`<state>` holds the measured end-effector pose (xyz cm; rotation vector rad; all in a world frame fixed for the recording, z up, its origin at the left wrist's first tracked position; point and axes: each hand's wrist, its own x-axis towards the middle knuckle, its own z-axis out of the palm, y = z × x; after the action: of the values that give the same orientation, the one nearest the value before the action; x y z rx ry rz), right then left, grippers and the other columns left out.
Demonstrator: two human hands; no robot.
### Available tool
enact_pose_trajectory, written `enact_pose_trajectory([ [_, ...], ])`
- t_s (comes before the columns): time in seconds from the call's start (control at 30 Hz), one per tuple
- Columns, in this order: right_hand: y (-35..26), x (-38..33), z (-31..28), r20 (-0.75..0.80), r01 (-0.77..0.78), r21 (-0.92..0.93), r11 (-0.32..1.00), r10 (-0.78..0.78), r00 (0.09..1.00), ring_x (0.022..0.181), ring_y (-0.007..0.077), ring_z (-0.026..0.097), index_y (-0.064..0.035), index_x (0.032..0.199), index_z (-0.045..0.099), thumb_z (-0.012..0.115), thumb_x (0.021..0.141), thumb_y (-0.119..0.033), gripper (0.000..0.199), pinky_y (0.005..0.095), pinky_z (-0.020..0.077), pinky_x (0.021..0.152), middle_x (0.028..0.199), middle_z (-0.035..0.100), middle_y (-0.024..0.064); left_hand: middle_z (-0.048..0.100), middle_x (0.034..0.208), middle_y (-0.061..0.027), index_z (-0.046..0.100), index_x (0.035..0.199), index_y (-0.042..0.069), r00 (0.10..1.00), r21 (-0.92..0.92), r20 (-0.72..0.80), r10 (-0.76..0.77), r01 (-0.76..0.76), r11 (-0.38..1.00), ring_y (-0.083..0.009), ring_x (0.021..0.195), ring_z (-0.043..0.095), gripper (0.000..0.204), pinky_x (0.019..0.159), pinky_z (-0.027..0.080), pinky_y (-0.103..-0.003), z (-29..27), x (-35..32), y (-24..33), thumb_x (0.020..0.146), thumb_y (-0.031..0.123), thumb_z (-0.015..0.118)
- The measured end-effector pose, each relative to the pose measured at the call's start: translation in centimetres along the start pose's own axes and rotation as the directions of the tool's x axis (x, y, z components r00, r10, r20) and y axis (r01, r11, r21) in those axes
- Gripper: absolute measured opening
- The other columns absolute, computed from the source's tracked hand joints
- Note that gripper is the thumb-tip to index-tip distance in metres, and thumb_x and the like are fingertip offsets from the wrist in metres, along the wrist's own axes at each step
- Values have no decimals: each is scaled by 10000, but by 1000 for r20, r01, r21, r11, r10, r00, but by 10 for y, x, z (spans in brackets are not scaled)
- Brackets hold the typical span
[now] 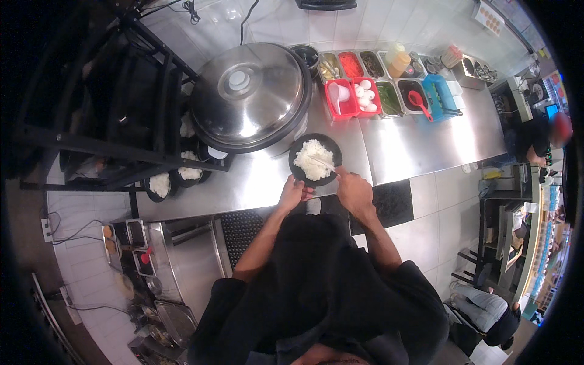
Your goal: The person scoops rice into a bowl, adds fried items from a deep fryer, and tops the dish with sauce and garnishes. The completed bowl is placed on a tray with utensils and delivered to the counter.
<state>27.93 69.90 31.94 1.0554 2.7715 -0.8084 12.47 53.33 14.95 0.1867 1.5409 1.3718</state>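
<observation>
A black bowl (298,149) filled with white rice (311,159) sits on the steel counter just in front of me. My left hand (292,193) grips the bowl's near rim. My right hand (354,191) holds a white rice paddle (322,163) whose blade lies across the rice. Directly behind the bowl stands a very large pot under a domed steel lid (250,94).
A row of topping trays runs along the counter's back: a red tub with a white scoop (339,97), a red tub of white eggs (366,94), a blue tub (439,96). Black bowls of rice (160,184) stand on the left under a dark rack. A person (538,140) stands at far right.
</observation>
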Motion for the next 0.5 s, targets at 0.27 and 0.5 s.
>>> enact_pose_trajectory([
  [0.27,-4,21,18,69,101,-84,991,-95,993,863,422,719,-102,1144,627,564,937,-124,218,553,558,746,878,722,217,712,1042,-231,154,1522,30,1000,-46,30,-3,5,999,-276,817,745,527,708,609,-355,7,-6,14,1089,160,425],
  [0.5,-15,35,25,126,145,-109,983,-131,983,884,441,718,-68,1141,631,524,926,-69,239,556,562,763,909,718,254,712,1021,-248,317,1389,27,998,-103,-65,8,-14,995,-294,795,744,350,695,609,-371,17,-14,17,1068,107,431],
])
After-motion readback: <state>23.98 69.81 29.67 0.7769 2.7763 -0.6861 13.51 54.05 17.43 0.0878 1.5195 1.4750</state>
